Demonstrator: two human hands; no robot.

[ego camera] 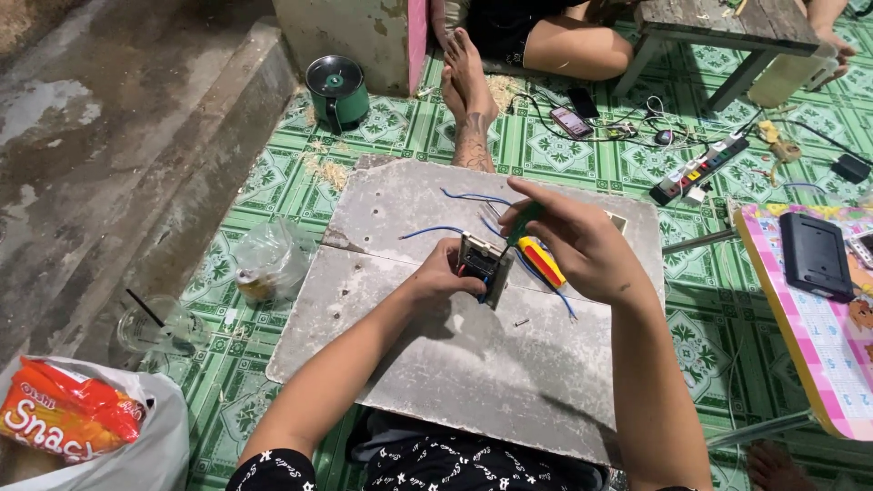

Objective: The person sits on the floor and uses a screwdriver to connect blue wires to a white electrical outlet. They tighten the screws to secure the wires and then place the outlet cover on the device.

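Left hand (443, 275) clamps a switch plate (485, 265), held on edge over the grey board (473, 364) lying on the tiled floor (264, 182). Right hand (582, 245) pinches a green-handled screwdriver (525, 224); its long axis slants down and left, the tip meeting the plate's back just beside the left grip. Blue wires (455, 229) run from the plate across the board. A yellow-red tool (543, 262) lies under the right hand, a loose screw (522, 322) nearby.

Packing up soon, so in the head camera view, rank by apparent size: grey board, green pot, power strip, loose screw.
1. grey board
2. green pot
3. power strip, farther off, so unsure against the pot
4. loose screw
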